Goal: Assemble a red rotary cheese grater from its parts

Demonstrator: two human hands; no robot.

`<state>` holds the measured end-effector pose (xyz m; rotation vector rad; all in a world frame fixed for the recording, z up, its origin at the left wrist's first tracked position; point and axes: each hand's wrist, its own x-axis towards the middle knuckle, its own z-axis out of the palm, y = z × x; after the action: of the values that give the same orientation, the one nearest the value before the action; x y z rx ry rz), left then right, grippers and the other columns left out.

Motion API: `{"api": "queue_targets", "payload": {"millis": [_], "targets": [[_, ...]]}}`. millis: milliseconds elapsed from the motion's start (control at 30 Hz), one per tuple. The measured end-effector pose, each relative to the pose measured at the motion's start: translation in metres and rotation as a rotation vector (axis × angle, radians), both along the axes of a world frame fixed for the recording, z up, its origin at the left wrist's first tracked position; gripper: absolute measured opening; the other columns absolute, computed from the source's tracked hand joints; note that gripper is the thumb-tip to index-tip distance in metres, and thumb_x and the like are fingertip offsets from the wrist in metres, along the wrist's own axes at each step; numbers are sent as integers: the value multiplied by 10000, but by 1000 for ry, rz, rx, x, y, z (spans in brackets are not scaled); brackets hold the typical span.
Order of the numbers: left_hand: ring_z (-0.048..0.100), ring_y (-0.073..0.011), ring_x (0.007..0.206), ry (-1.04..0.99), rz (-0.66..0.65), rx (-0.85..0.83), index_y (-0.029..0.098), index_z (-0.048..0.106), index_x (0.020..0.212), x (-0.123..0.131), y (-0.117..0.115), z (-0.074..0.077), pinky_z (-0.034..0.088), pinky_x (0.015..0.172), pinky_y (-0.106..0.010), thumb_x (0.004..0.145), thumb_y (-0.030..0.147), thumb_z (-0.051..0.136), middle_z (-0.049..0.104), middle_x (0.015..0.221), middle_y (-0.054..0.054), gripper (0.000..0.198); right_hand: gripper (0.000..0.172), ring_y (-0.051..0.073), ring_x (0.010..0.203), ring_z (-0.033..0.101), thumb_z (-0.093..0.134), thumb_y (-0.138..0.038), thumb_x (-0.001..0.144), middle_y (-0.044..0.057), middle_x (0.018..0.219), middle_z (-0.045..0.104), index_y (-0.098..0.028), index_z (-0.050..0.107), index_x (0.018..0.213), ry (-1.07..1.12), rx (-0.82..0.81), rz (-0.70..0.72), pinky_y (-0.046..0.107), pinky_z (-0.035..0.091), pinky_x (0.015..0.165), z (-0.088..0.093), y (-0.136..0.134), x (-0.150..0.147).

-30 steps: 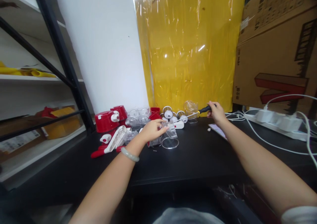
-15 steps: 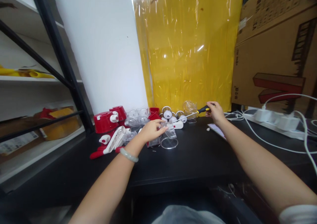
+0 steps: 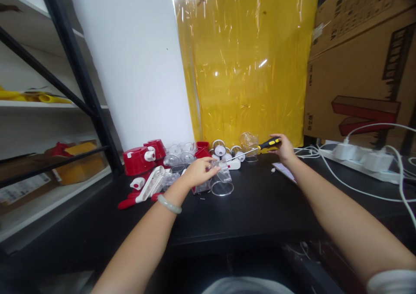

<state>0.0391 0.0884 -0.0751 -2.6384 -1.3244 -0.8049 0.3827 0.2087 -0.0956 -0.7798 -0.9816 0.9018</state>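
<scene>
My left hand (image 3: 202, 171), with a pale bangle (image 3: 169, 204) at the wrist, grips a clear plastic cup (image 3: 222, 185) lying on its side with its round rim toward me. My right hand (image 3: 282, 148) holds the end of a black and yellow screwdriver (image 3: 269, 143). Its thin metal shaft slants down to the left, the tip reaching the cup part beside my left fingers; the exact contact is too small to make out. Behind the shaft sit white round parts (image 3: 219, 150) and a white handle-shaped piece (image 3: 234, 164).
Red housings (image 3: 135, 160), clear cups (image 3: 175, 155) and white and red handles (image 3: 151, 184) crowd the black table (image 3: 247, 216) on the left. At right are a flat light panel (image 3: 285, 171), white cables, a power strip (image 3: 367, 164) and a large cardboard box (image 3: 360, 77).
The fingers of my right hand have shifted on the screwdriver, showing more of its handle. My left hand and the cup have hardly moved.
</scene>
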Motion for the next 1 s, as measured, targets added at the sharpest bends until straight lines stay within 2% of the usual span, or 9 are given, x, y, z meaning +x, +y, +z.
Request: {"api": "queue_targets", "payload": {"millis": [133, 267, 400, 533, 633, 700, 1000], "targets": [[684, -245, 1097, 3, -4, 3, 196, 646, 586, 0, 0, 0, 519, 965, -383, 953, 491, 530, 702, 1282, -76, 485, 183, 120, 467, 549, 548, -362, 814, -34, 663, 558, -223, 592, 924, -31, -13, -35, 245, 484, 434, 1, 0, -1], [686, -251, 1094, -2, -5, -5, 189, 660, 597, 0, 0, 0, 519, 968, -391, 953, 489, 534, 701, 1281, -83, 482, 341, 99, 387, 475, 664, -522, 797, -74, 535, 503, -221, 568, 924, -56, 14, -56, 228, 458, 415, 1, 1, -2], [682, -252, 1105, -10, -5, -6, 189, 662, 595, 0, 1, -1, 516, 972, -389, 952, 493, 539, 701, 1280, -79, 484, 401, 110, 347, 452, 606, -605, 836, -85, 437, 432, -211, 574, 899, -110, 33, -87, 215, 415, 380, 0, 1, -3], [686, -246, 1093, -9, -13, -7, 184, 652, 585, 0, 1, -1, 513, 974, -389, 956, 487, 538, 696, 1291, -82, 492, 331, 123, 372, 488, 484, -529, 901, -48, 499, 510, -210, 572, 897, -69, -2, -84, 234, 435, 397, 0, 2, -3], [688, -253, 1089, -8, -12, -5, 183, 641, 576, 0, 0, 0, 517, 962, -400, 955, 479, 540, 698, 1286, -87, 491, 248, 142, 435, 552, 450, -415, 872, -23, 581, 572, -211, 580, 926, -40, -15, -37, 261, 483, 447, -1, 3, -1], [689, -258, 1087, -9, -7, -5, 184, 640, 577, 0, 0, 0, 521, 952, -404, 954, 483, 539, 699, 1283, -90, 492, 256, 148, 447, 565, 433, -379, 843, -13, 613, 590, -210, 590, 952, -27, -9, -3, 271, 488, 457, -2, 4, 0], [680, -259, 1110, -5, -3, -5, 187, 646, 587, 0, 0, 0, 518, 967, -395, 950, 483, 539, 697, 1285, -90, 481, 331, 144, 461, 560, 518, -424, 781, -8, 633, 565, -202, 622, 1003, -54, -10, -14, 269, 467, 458, -1, 3, 2]]}}
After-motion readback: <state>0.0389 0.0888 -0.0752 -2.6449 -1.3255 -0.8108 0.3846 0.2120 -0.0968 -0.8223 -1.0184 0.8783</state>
